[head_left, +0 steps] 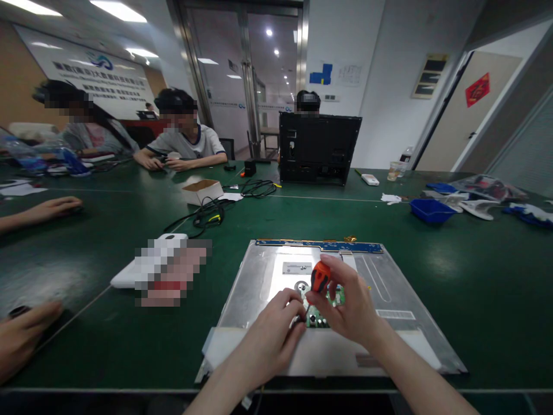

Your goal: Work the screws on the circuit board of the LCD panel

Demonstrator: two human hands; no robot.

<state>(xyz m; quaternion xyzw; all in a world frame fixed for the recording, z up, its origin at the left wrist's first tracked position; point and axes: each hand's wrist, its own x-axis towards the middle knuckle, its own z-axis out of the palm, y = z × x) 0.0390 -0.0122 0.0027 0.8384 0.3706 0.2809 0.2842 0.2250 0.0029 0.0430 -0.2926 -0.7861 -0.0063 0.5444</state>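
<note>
In front of me a silver display panel lies flat, its back side up, with a blue circuit strip along its far edge. My right hand is closed round the orange and black handle of a screwdriver, which tilts with its shaft down toward a green circuit board at the panel's middle. Close by on the left, my left hand has its fingers curled together at the board, near the screwdriver's tip. What those fingers pinch, if anything, is hidden.
Black cables and an open cardboard box lie beyond the panel. A white device is at left, near another person's hands. A black monitor stands across the table; a blue tray sits at right. Other people sit opposite.
</note>
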